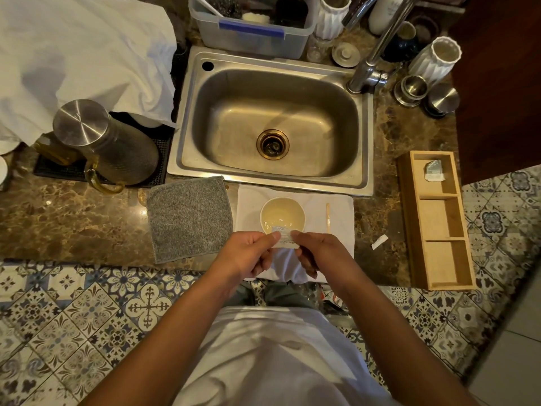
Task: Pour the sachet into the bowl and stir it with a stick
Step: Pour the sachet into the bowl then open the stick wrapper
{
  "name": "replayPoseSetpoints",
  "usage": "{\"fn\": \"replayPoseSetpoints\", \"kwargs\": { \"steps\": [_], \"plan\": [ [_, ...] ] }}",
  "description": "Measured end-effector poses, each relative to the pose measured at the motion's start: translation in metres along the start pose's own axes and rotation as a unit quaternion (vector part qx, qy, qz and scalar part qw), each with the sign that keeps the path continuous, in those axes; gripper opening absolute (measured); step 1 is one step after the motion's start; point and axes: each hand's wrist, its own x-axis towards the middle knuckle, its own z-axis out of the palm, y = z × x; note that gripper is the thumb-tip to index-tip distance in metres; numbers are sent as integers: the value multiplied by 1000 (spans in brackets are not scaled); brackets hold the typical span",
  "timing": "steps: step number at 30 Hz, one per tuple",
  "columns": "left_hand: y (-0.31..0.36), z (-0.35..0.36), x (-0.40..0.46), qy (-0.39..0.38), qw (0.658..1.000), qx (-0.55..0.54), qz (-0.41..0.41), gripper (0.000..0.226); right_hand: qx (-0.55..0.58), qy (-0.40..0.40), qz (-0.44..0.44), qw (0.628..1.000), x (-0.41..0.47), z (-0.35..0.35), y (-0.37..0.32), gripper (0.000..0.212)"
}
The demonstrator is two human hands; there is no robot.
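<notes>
Head view looks down on a marble counter with a steel sink (187, 118) set into it, and every place below is told from that sink. Just in front of its near rim lies a white cloth (339, 212), and on the cloth stands a pale bowl (282, 213) holding some clear liquid. The sachet (285, 238), small, white and printed, hangs over the bowl's near edge, farther from the sink than the bowl's middle. Both hands have it: the left hand (248, 256) pinches its left end between thumb and forefinger, the other fingers curled under, and the right hand (317, 253) pinches its right end the same way. Whether the sachet is torn open I cannot tell. A wooden stick (328, 218) lies on the cloth beside the bowl, on its right, touched by neither hand. A grey towel (188, 219) lies flat in front of the sink's left corner. A wooden tray (405, 218) with 3 compartments sits right of the sink; its far compartment holds 1 grey packet (434, 170). A small white scrap (379, 241) lies between cloth and tray. A steel jug (108, 142) stands left of the sink on a dark mat.
</notes>
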Motion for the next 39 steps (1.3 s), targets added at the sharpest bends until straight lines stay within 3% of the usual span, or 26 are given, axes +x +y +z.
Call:
{"fn": "replayPoseSetpoints", "kwargs": {
  "steps": [9, 16, 39],
  "plan": [
    [2, 0, 0, 6, 1000, -24, -16, 38, 37, -1, -23, 999, 3, -3, 3, 37],
    [4, 3, -1, 18, 999, -34, -25, 39, 13, -19, -37, 999, 1, -2, 2, 45],
    [6, 0, 1, 16, 999, -20, -26, 37, 23, 11, -44, 999, 6, -3, 2, 44]
  ]
}}
